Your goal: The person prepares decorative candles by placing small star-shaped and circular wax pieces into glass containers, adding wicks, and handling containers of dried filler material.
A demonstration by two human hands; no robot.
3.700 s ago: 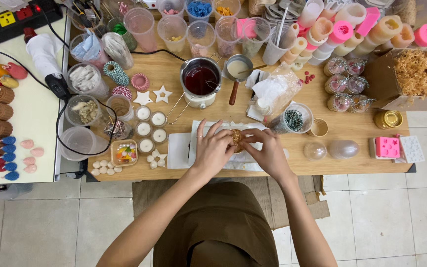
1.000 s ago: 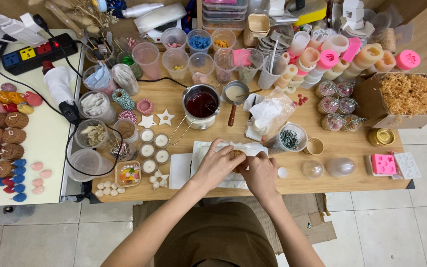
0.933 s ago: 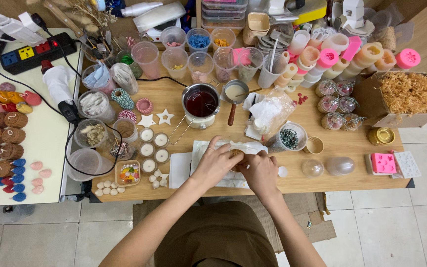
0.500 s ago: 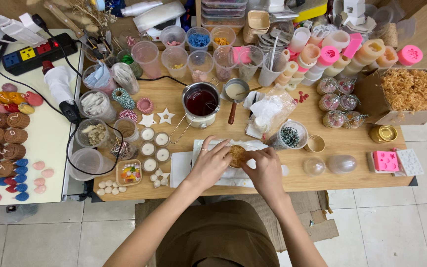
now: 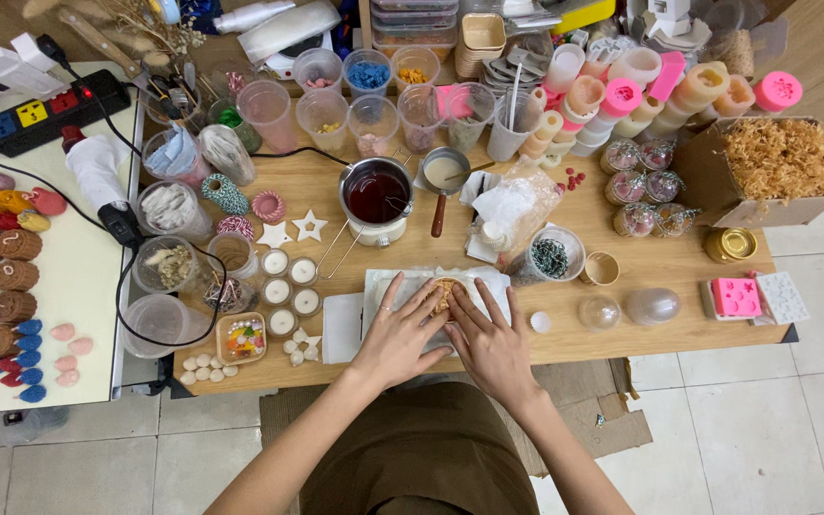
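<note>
Since half-second-earlier frame, left hand (image 5: 401, 329) and right hand (image 5: 491, 336) were flattened, fingers spread, pressing small brown piece (image 5: 442, 294) onto white sheet (image 5: 382, 287) on tabletop (image 5: 641, 253); nothing gripped.

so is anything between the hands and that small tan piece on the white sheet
Nothing visible. The left hand and right hand both have fingertips on the small tan piece, which lies on the white sheet.
</note>
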